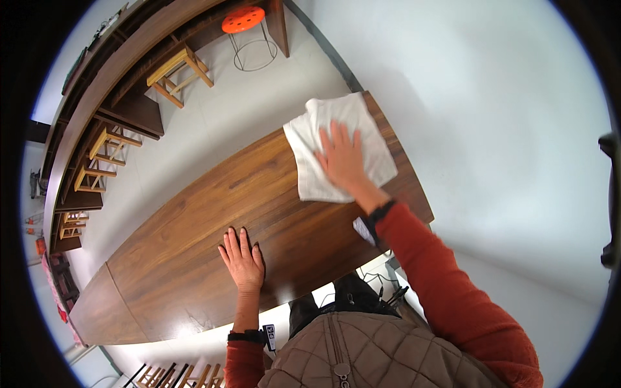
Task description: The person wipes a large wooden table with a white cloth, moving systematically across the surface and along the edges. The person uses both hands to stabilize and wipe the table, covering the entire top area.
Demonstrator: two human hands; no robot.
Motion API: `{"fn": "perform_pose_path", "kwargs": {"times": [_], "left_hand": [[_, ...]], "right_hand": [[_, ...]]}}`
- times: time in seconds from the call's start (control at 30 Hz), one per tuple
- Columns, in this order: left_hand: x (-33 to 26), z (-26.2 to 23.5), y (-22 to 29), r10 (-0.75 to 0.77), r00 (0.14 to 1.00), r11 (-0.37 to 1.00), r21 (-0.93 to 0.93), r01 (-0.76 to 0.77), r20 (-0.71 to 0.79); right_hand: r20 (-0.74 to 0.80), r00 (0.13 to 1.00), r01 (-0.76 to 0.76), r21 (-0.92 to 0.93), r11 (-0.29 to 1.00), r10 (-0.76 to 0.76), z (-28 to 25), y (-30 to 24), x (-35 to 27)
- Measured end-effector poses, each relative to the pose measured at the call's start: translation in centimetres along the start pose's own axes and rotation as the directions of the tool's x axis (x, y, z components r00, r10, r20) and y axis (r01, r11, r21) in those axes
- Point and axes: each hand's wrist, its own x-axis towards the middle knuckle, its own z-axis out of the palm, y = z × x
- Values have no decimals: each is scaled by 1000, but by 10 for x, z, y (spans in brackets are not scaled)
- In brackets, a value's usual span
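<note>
A white cloth [310, 161] lies spread over the far right end of the brown wooden table [194, 220], its far edge reaching the table's far side. My right hand [341, 155] rests on top of the cloth with the fingers spread, slightly blurred. Flat on the bare wood near the table's near edge is my left hand [243, 262], its fingers stretched out and holding nothing. Beside my right wrist, a small pale patterned object [363, 229] sits on the table, partly covered by the sleeve.
A white wall [504, 155] stands to the right of the table. Across the floor, a long brown counter [81, 123] has wooden stools [178, 74] and an orange round stool [244, 21] along it. Dark cables [378, 278] hang by the table's near edge.
</note>
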Motion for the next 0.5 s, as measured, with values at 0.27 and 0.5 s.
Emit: {"fn": "perform_pose_path", "kwargs": {"times": [0.27, 0.5], "left_hand": [[2, -8, 2, 13, 1000, 999, -47, -13, -5], [1, -7, 2, 7, 1000, 998, -55, -6, 12]], "right_hand": [[235, 959, -120, -167, 979, 158, -30, 43, -25], [179, 958, -202, -143, 969, 226, 9, 31, 68]]}}
